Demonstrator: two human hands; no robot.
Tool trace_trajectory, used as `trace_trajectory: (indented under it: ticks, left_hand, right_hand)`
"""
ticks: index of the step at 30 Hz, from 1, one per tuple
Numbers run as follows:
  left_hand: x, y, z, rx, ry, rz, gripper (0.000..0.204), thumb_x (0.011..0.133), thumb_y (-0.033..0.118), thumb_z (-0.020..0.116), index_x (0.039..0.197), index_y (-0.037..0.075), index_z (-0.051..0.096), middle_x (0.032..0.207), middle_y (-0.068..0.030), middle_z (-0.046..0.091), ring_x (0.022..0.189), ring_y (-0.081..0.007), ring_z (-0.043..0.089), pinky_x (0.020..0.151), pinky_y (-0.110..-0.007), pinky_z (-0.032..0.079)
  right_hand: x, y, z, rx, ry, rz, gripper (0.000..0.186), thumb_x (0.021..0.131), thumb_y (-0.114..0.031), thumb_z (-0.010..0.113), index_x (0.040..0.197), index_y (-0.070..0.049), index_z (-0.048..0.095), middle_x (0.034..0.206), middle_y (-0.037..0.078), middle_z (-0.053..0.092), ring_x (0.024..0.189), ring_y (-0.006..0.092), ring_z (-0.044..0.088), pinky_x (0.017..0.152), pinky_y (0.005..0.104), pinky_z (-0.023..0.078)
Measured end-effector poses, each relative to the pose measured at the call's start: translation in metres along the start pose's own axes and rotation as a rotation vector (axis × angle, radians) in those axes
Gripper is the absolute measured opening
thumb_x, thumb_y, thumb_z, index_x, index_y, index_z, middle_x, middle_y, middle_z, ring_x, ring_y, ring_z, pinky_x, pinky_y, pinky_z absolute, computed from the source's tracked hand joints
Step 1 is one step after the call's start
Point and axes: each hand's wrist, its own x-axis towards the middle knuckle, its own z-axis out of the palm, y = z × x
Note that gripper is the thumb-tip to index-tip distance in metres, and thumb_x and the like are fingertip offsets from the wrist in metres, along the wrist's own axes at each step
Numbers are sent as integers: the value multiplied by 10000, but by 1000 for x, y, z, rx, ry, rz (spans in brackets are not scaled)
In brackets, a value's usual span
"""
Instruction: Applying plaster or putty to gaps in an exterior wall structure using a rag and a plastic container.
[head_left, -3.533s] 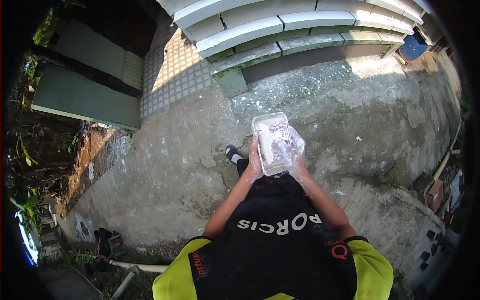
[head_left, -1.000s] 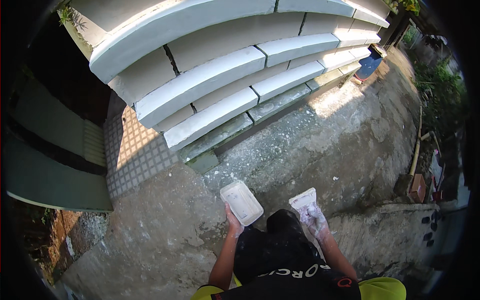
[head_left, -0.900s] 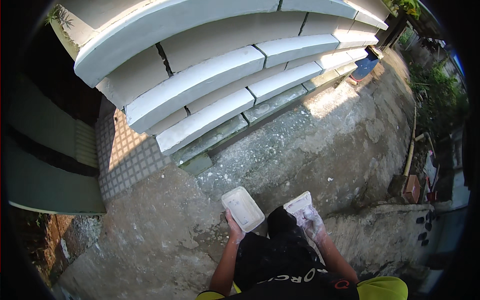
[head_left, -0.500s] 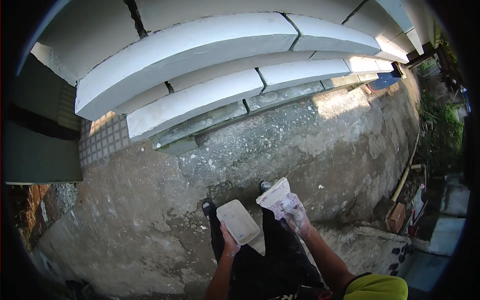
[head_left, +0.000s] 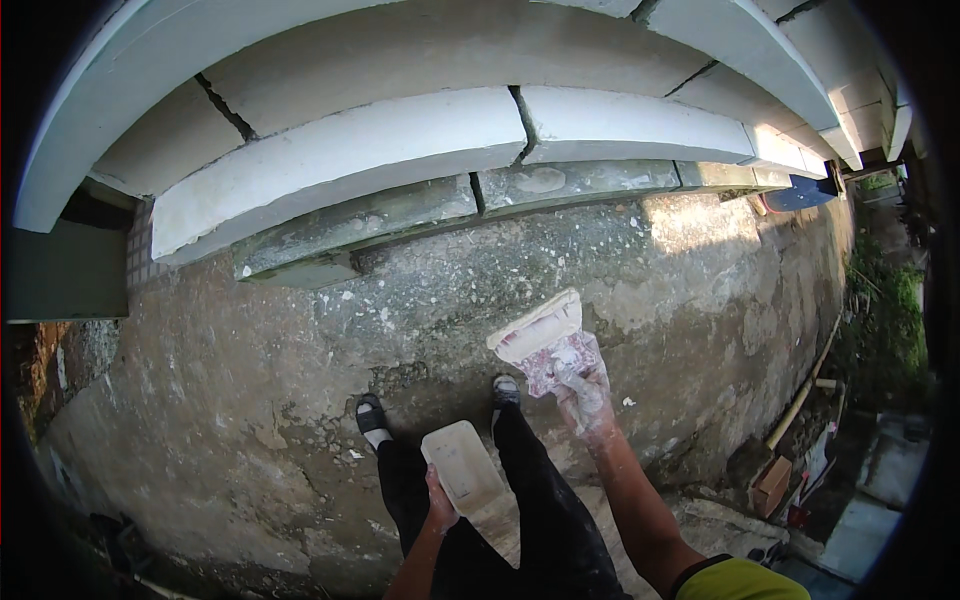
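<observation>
My left hand (head_left: 440,502) grips the side of a shallow, off-white rectangular plastic tub (head_left: 463,468) in front of my legs. The tub is tilted, and only a pale, smeared inside shows. Further forward and to the right, my right hand (head_left: 588,398) is closed round a wide putty knife (head_left: 540,335). White paste coats its broad front edge, and the part behind is pinkish with white smears. White paste also covers my right fingers and hides parts of the grip. The knife is held over the ground, apart from the tub and from the ledges.
White ledges (head_left: 340,165) with dark gaps between sections run across the far side, above a lower grey ledge (head_left: 420,208). My shoes (head_left: 507,390) stand on rough, paint-spotted concrete (head_left: 260,370). On the right lie a brick (head_left: 771,486), a long pole (head_left: 803,388) and plants (head_left: 905,300).
My right hand has moved the putty knife forward, away from the tub. The tub now sits slightly lower and further left in view. The view has shifted, bringing the upper ledge lower overhead.
</observation>
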Motion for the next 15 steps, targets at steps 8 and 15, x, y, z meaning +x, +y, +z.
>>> trace_trajectory:
  ticks: [8, 15]
  left_hand:
    - [31, -11, -9, -31, 14, 59, 625, 921, 571, 342, 1317, 94, 420, 1246, -79, 530, 1147, -258, 508, 981, -414, 396]
    - [35, -35, -15, -43, -4, 73, 646, 907, 595, 350, 1326, 107, 415, 1261, -64, 517, 1162, -246, 495, 979, -413, 393]
  right_hand:
    - [118, -101, 92, -1459, -170, -1503, 629, 761, 137, 517, 1354, -28, 384, 1212, 187, 566, 894, 251, 625, 744, 357, 515]
    - [224, -140, 157, -1591, -115, -1904, 576, 627, 101, 569, 1193, -6, 544, 1183, 226, 563, 1068, 397, 563, 875, 458, 486]
